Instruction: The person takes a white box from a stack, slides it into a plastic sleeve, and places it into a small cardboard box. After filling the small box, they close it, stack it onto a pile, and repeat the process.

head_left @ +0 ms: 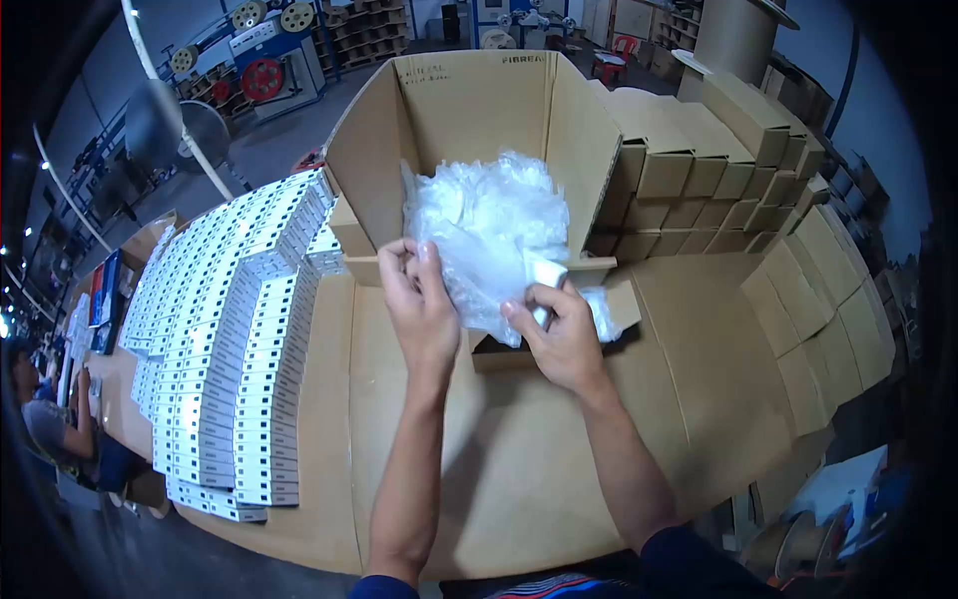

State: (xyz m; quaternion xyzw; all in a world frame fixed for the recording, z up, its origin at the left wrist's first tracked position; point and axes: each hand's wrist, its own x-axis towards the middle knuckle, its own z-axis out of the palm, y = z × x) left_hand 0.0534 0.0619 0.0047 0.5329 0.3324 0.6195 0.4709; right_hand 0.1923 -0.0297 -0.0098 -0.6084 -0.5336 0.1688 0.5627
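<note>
A large open cardboard carton (469, 110) lies on its side on a cardboard-covered table, its mouth toward me. A crumpled clear plastic bag (484, 225) bulges out of it. My left hand (419, 304) pinches the bag's left edge at the carton's lower lip. On the lower right, my right hand (559, 334) grips the same bag, where a small white piece shows between the fingers. Both forearms reach in from the bottom of the view.
Rows of small white boxes (235, 339) cover the table's left side. Stacks of closed brown cartons (718, 160) stand at the right and back right. A seated person (45, 409) is at the far left edge. Machines with reels stand in the background.
</note>
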